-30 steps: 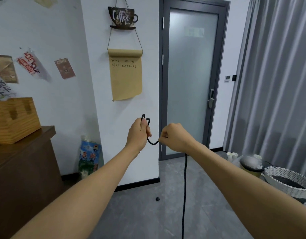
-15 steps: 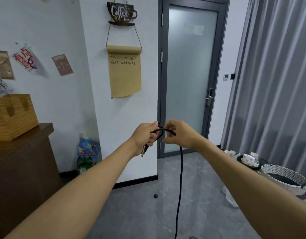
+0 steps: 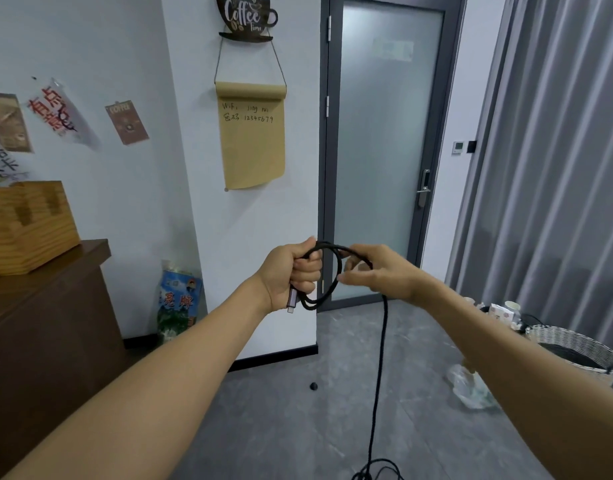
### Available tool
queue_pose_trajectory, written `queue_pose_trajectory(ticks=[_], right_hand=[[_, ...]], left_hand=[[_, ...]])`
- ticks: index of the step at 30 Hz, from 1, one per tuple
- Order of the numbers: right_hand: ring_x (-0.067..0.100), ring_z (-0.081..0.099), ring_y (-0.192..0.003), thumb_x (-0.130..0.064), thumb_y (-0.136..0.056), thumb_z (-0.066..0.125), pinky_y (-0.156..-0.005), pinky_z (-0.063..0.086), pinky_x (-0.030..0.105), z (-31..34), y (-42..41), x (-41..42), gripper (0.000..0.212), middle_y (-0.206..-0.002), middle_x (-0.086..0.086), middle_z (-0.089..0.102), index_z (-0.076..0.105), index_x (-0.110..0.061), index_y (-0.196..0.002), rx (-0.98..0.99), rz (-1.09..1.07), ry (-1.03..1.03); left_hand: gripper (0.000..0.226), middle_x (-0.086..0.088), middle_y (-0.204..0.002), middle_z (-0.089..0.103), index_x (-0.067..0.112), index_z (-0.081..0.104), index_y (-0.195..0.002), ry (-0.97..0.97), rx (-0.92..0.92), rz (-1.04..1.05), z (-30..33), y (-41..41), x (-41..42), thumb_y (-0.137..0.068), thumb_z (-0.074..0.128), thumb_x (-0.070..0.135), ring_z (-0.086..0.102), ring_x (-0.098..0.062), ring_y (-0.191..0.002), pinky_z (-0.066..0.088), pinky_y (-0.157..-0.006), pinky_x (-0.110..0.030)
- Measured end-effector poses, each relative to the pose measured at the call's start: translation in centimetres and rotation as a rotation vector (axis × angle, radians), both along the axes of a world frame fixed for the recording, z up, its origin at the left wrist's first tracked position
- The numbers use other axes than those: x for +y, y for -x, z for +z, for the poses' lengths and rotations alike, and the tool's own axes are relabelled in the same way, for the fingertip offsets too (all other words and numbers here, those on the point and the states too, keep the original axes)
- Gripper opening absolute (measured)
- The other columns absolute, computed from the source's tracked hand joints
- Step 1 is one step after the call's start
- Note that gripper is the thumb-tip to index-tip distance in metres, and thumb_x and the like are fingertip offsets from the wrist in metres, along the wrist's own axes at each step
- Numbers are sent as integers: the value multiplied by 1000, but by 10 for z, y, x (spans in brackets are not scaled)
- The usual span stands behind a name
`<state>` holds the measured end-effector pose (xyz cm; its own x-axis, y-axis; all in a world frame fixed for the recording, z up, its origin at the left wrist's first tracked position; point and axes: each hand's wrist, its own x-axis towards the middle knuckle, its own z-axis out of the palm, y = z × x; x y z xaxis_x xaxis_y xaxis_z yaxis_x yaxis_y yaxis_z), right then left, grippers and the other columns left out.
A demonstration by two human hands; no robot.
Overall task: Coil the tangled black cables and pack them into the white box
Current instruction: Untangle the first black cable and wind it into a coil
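A black cable [image 3: 379, 358] is held up at chest height in front of me. My left hand [image 3: 291, 273] is shut in a fist around a small loop of it, and the cable's grey plug [image 3: 291, 301] sticks out below the fist. My right hand [image 3: 381, 271] pinches the cable just right of the loop. From the right hand the cable hangs straight down to a loose tangle [image 3: 376, 472] on the floor at the bottom edge. No white box is in view.
A dark wooden cabinet [image 3: 38, 313] with a wooden crate [image 3: 24, 226] stands at the left. A white woven basket [image 3: 575, 351], cups and a plastic bag [image 3: 471, 389] sit on the grey floor at the right. A frosted glass door and grey curtains stand ahead.
The short bend of cable between my hands has grown into a full loop held in the left fist. The plug now hangs below that fist. My right hand has moved slightly right.
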<state>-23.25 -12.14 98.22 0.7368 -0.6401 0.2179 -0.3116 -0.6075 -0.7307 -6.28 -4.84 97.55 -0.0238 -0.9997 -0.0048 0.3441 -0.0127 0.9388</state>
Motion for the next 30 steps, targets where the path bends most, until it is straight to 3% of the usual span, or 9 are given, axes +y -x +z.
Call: queue_pose_trajectory(ticks=[3, 8, 12, 15, 17, 19, 24, 30], right_hand=[[11, 43, -60, -34, -88, 62, -54, 36, 16, -9, -8, -1, 20, -77, 0, 53, 54, -19, -100, 45, -57, 132], [9, 33, -50, -20, -97, 48, -46, 28, 14, 0, -1, -5, 22, -57, -8, 42, 58, -6, -83, 0, -80, 185], [4, 35, -45, -16, -96, 50, -46, 30, 14, 13, 8, -8, 25, -50, -12, 49, 67, -8, -80, 19, -34, 155], [1, 36, -43, -14, -96, 51, -46, 32, 11, 19, 11, -8, 24, -53, -9, 48, 65, -10, -77, 27, 21, 87], [0, 38, -41, -13, -96, 51, -46, 32, 10, 20, 10, -7, 23, -48, -13, 50, 64, -10, -77, 40, 46, 57], [2, 37, -42, -13, -96, 51, -45, 31, 13, 19, 6, -7, 23, -47, -12, 50, 63, -9, -76, 43, 57, 25], [8, 38, -50, -11, -94, 53, -48, 33, 17, 0, -6, -14, 13, -75, 0, 67, 63, -9, -86, -193, 76, -230], [10, 38, -50, -9, -90, 59, -51, 33, 22, -56, 16, -30, 19, -57, 2, 48, 59, -7, -71, -245, -86, -309]], left_hand=[[44, 10, -38, 26, 14, 40, -61, 2, 79, -13, 0, 4, -3, -101, 30, 29, 22, -1, -29, 14, -33, -13], [46, 10, -39, 26, 14, 41, -59, 10, 98, -48, 0, 9, -9, -100, 30, 32, 11, -4, -36, 11, -37, -15], [42, 11, -43, 24, 16, 33, -62, 56, -175, -62, 5, 4, -6, -87, 42, 49, 19, -2, -34, 11, -40, -17], [41, 10, -46, 23, 20, 26, -62, 108, -447, 20, 6, 3, -2, -92, 47, 38, 16, -5, -39, 12, -43, -19], [42, 9, -47, 22, 21, 24, -62, 123, -513, 72, 4, 2, -1, -97, 45, 32, 14, -6, -41, 12, -43, -20], [43, 9, -47, 21, 21, 24, -61, 120, -492, 122, 1, 1, 0, -97, 46, 31, 14, -7, -41, 13, -42, -20], [44, 10, -44, 21, 22, 23, -61, 121, -263, 251, -7, -6, 1, -97, 48, 27, 16, -5, -37, 15, -37, -17], [41, 11, -40, 21, 22, 28, -62, 88, -115, 484, -9, -48, 6, -97, 49, 20, 17, -4, -32, 15, -34, -13]])
